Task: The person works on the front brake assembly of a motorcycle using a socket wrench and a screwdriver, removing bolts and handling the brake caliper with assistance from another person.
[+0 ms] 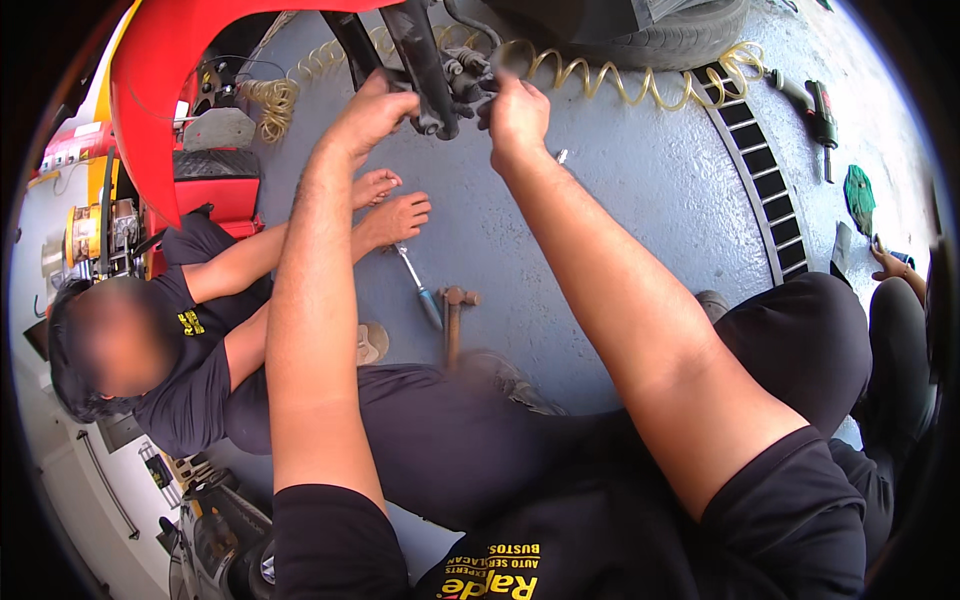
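Note:
Both my arms reach up toward a black metal strut (pixel 425 70) that hangs below a red body panel (pixel 150 90). My left hand (pixel 372 118) is closed against the strut's left side near its lower end, thumb toward the metal. On the other side, my right hand (pixel 520 118) has its fingers curled at a dark knobbly metal fitting (pixel 466 68) beside the strut. What lies inside those fingers is hidden. A co-worker's two hands (pixel 395 215) rest low over the floor, left of centre, by a blue-handled ratchet (pixel 424 290).
A hammer (pixel 455 310) lies near my legs. Coiled yellow air hose (pixel 610 85) runs past a tyre (pixel 660 40). At right are a floor grating (pixel 760 170), an impact wrench (pixel 818 115), a green cloth (pixel 858 200) and another person's hand (pixel 890 262). The co-worker (pixel 190 350) sits left.

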Demonstrator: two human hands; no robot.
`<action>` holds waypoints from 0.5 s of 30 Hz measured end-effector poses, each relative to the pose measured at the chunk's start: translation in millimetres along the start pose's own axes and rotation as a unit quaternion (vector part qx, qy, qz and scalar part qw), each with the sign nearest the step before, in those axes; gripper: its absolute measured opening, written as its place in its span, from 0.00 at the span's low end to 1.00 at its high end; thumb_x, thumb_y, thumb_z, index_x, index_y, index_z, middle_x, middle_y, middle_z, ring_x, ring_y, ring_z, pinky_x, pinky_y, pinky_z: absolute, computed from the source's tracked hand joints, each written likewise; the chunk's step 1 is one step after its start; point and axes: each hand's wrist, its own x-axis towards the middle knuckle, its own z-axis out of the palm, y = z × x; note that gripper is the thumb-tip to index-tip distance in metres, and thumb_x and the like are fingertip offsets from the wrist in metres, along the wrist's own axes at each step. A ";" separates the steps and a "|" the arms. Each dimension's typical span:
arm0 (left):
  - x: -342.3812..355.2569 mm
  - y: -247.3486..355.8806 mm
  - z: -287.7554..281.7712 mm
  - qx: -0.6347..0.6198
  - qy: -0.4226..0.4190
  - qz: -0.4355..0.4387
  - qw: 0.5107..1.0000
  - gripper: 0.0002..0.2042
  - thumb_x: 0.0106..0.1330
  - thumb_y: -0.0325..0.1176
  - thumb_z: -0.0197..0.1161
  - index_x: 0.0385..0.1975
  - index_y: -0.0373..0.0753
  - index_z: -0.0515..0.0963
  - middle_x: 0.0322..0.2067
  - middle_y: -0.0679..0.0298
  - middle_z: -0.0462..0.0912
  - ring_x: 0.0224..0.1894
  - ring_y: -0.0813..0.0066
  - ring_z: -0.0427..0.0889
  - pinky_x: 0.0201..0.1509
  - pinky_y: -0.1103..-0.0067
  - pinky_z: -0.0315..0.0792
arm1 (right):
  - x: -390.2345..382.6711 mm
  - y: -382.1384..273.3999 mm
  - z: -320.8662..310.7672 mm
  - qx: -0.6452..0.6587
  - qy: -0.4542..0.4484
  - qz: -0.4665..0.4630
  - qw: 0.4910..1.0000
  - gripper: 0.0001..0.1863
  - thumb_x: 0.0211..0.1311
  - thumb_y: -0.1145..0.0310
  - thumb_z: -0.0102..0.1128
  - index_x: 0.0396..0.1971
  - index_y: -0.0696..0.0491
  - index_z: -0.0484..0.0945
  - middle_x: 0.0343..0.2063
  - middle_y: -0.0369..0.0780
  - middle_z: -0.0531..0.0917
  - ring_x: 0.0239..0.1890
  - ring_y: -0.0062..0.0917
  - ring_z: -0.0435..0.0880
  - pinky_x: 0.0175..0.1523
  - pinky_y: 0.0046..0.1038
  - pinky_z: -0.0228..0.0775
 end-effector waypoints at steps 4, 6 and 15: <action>-19.3 -45.2 2.5 0.019 -0.092 -0.151 0.984 0.20 0.57 0.27 0.58 0.51 0.33 0.72 0.35 0.61 0.78 0.32 0.77 0.74 0.35 0.79 0.71 | 7.2 39.7 -50.3 -0.149 -0.108 0.126 0.975 0.13 0.60 0.63 0.57 0.39 0.57 0.76 0.25 0.43 0.83 0.20 0.25 0.78 0.25 0.27 0.65; -33.2 -90.1 0.0 0.140 -0.076 -0.160 0.974 0.20 0.58 0.20 0.56 0.53 0.29 0.71 0.38 0.55 0.79 0.40 0.70 0.80 0.42 0.78 0.78 | -15.0 55.3 -43.3 -0.205 -0.229 0.201 0.930 0.16 0.61 0.61 0.57 0.47 0.52 0.76 0.35 0.41 0.85 0.29 0.25 0.79 0.34 0.28 0.68; -31.1 -60.4 82.8 0.246 0.037 -0.135 0.959 0.36 0.54 0.25 0.69 0.64 0.35 0.59 0.41 0.51 0.83 0.32 0.66 0.87 0.30 0.69 0.81 | -11.5 82.2 -51.6 -0.070 -0.279 0.256 0.923 0.14 0.60 0.72 0.62 0.45 0.59 0.77 0.35 0.43 0.83 0.31 0.25 0.84 0.35 0.24 0.82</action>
